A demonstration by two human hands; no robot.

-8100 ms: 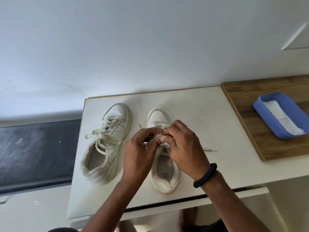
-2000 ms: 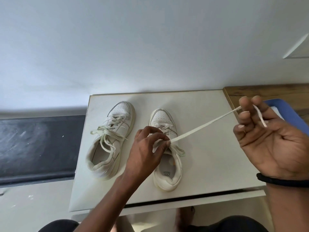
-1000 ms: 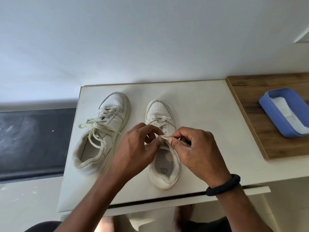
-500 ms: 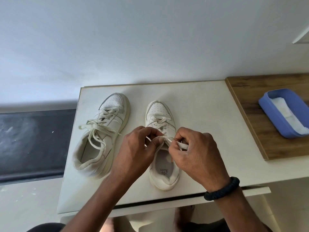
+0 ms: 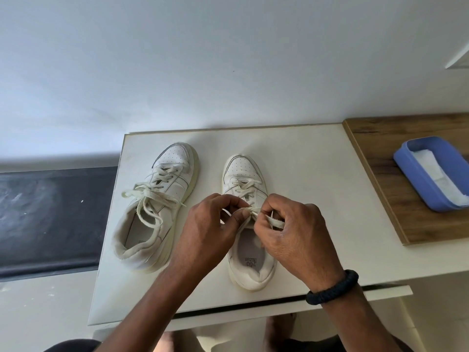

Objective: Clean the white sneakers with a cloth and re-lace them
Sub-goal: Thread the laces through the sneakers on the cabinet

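Two white sneakers stand side by side on a white table (image 5: 304,158), toes pointing away from me. The left sneaker (image 5: 157,204) is laced, with its lace ends lying loose across the tongue. Over the middle of the right sneaker (image 5: 250,262) both hands meet. My left hand (image 5: 210,232) pinches one part of the right sneaker's lace (image 5: 275,221) and my right hand (image 5: 297,235) pinches the other, fingertips almost touching above the upper eyelets. A black band circles my right wrist. The hands hide the upper eyelets.
A wooden board (image 5: 396,199) lies on the table's right side, carrying a blue tray (image 5: 416,184) with a white cloth (image 5: 436,174) inside. A white wall rises behind the table. To the left, lower down, is a dark surface (image 5: 50,219).
Two seconds ago my right hand held the lace stretched far out to the right. It has come back to the sneaker, and both hands now pinch the lace close together over the eyelets.
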